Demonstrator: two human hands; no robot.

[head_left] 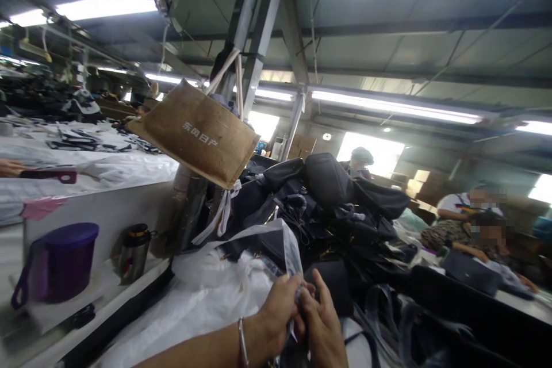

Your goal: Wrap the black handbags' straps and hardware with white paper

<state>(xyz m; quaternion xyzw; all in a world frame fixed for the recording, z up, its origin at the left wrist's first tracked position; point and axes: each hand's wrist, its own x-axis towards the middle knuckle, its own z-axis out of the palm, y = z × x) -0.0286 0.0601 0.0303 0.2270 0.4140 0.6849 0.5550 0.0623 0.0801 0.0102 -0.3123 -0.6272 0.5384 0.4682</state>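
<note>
Pinching a translucent white strip (290, 244) between thumb and fingers, our left hand (273, 307), the one with a silver bangle (243, 340) at its wrist, meets our right hand (324, 325) low in the middle of the scene. The right thumb lies against the strip while one finger stands up and away; the other fingers are partly hidden, so we cannot tell how firmly they close.

The strip rises from our hands, bends over and trails left. We judge it light, limp and rather slippery, apt to crease or stretch if tugged hard. We would take hold close to the gathered part, with the flat of the thumb across its full width, rather than by the loose length.

Just left of our hands spreads a soft heap of white plastic wrapping (190, 307); near right lie loops of clear plastic (390, 313). Beyond, black bags (328, 178) are piled high.

Farther left stand a steel bottle (133, 256) and a purple container (71, 264). Above them, a brown tote (200, 135) hangs tilted from a metal post (259, 34). Far right, a person in a patterned sleeve (444, 234) sits behind a dark bag (470, 271).
</note>
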